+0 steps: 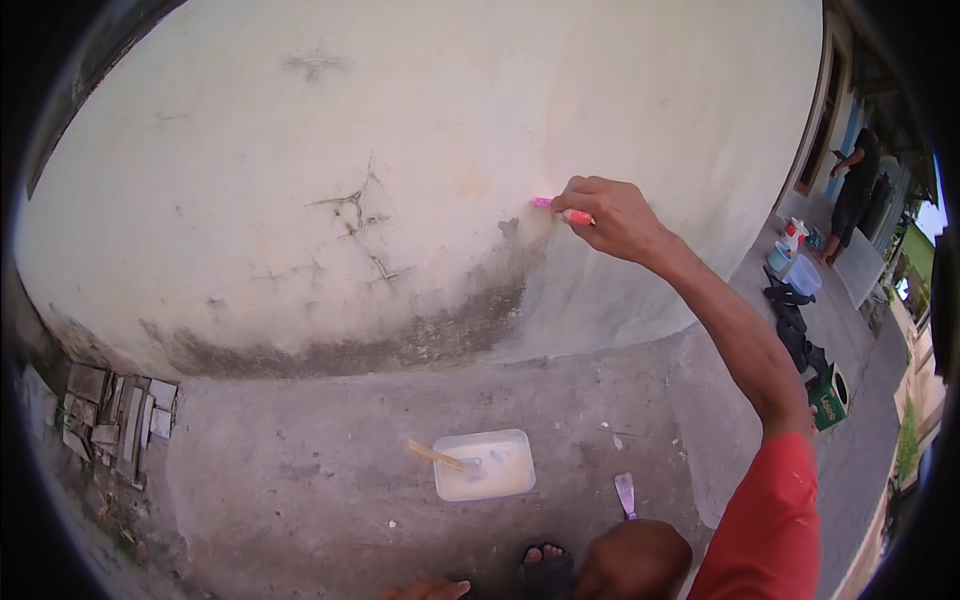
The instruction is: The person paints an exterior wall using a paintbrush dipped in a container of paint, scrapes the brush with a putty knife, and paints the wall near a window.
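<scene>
My right hand (615, 222) is closed on a small tool with a pink and red handle (543, 202), held up against the off-white wall (440, 120); I cannot tell its exact kind. Just left of it are a dark grey patch and the stained, peeling lower wall (450, 325). My left hand (428, 590) shows only partly at the bottom edge, low by my foot, fingers extended and holding nothing visible. In front of me a rectangular plastic tub (528, 460) holds whitish liquid, with a wooden-handled brush (435, 456) leaning in it.
A scraper with a purplish blade (625, 493) lies near my knee. Broken tiles (125, 415) are piled at left. On the right are a green box (828, 398), dark bags (790, 325), a clear plastic basin (803, 275) and a standing person (858, 190). Branching cracks (355, 210) mark the wall.
</scene>
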A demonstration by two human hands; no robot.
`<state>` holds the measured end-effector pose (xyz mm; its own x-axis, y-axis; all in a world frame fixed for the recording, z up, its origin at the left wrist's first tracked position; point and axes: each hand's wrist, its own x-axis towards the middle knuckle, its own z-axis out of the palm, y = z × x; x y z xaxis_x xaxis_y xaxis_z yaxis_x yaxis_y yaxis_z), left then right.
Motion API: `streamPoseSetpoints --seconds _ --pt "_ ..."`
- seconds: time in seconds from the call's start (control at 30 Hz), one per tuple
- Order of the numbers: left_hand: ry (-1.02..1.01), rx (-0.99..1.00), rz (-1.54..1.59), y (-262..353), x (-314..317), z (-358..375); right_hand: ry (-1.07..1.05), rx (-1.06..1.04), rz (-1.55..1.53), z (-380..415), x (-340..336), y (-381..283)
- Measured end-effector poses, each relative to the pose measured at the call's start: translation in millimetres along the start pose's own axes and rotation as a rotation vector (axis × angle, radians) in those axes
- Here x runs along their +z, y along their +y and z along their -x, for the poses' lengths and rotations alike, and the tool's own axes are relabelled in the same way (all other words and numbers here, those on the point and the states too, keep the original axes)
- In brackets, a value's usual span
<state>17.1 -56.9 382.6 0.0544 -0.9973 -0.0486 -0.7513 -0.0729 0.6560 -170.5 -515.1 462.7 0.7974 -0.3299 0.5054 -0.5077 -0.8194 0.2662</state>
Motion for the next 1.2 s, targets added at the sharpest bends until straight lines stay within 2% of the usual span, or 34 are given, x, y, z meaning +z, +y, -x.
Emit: streamPoseSetpoints --seconds 0.03,0.1,0.13,0.2,0.27,0.33,0.4,0.43,0.47,0.53,0.63,0.77,0.8,0.87,0.93,1.03,1.07,1.13,1.2 --pt "0.001 -0.009 -0.002 0 1 0 0.199 -0.045 0.075 -19 -22 13" --pt "0.022 0.015 0.011 -4 6 -4 0.424 0.018 0.155 -50 -61 34" --pt "0.052 0.042 0.023 -5 7 -5 0.562 -0.073 0.256 -58 -71 34" --pt "0.043 0.041 0.019 -4 6 -6 0.589 -0.085 0.337 -55 -63 27" --pt "0.048 0.041 0.021 -2 6 -6 0.459 -0.065 0.392 -28 -18 13" --pt "0.022 0.025 -0.002 -1 3 -4 0.372 -0.183 0.395 10 48 4" --pt "0.031 0.046 -0.008 -3 4 0 0.190 -0.198 0.264 56 107 -18" --pt "0.040 0.071 -0.014 -4 4 1 0.025 -0.157 0.159 73 124 -32" --pt "0.033 0.080 -0.018 -5 4 2 0.024 -0.146 0.165 77 126 -38" --pt "0.043 0.100 -0.031 -7 5 3 -0.149 -0.030 -0.031 81 129 -43" --pt "0.001 0.090 -0.022 -8 5 2 -0.086 0.079 0.010 31 63 -26" --pt "-0.022 0.064 0.013 -10 5 -5 0.242 0.065 0.183 -20 -8 -4" --pt "-0.031 0.068 0.018 -10 5 -7 0.235 0.072 0.191 -19 -6 -4" --pt "-0.048 0.078 0.022 -11 4 -8 0.441 -0.036 0.341 -14 3 -8" --pt "-0.019 0.097 0.022 -11 4 -8 0.383 -0.154 0.345 8 44 -16" --pt "-0.015 0.090 -0.010 -14 7 -1 0.111 -0.157 0.196 58 112 -39" --pt "-0.017 0.090 -0.013 -15 7 1 0.113 -0.153 0.195 66 118 -45" --pt "-0.010 0.109 -0.029 -16 7 4 -0.134 -0.069 0.052 76 128 -51" --pt "-0.004 0.120 -0.032 -15 6 4 -0.084 0.022 0.046 50 91 -46"
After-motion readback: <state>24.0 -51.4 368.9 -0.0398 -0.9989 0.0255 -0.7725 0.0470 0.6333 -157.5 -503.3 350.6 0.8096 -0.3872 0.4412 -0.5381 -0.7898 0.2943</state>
